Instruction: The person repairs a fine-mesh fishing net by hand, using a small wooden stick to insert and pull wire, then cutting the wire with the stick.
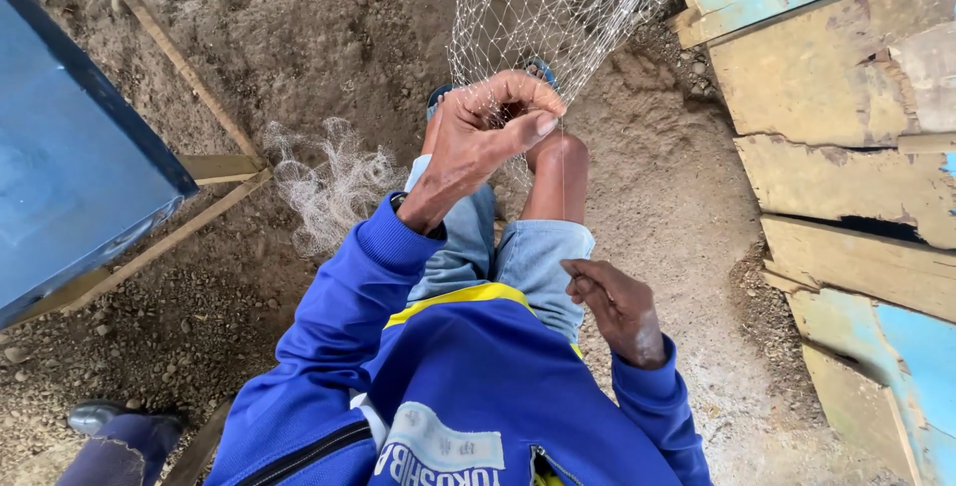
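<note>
left hand [493, 125] pinches net [543, 8]; right hand [617, 307] holds thread [563, 192].

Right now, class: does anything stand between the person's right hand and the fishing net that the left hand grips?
Nothing visible does. The left hand pinches the net above the knees. The right hand sits lower, beside the shorts, with only open air and a thin taut line between.

blue box [70, 167] left on wooden frame [189, 227]; peeling painted planks [846, 147] right; sandy ground [299, 38]; dark shoe [100, 414]
</note>
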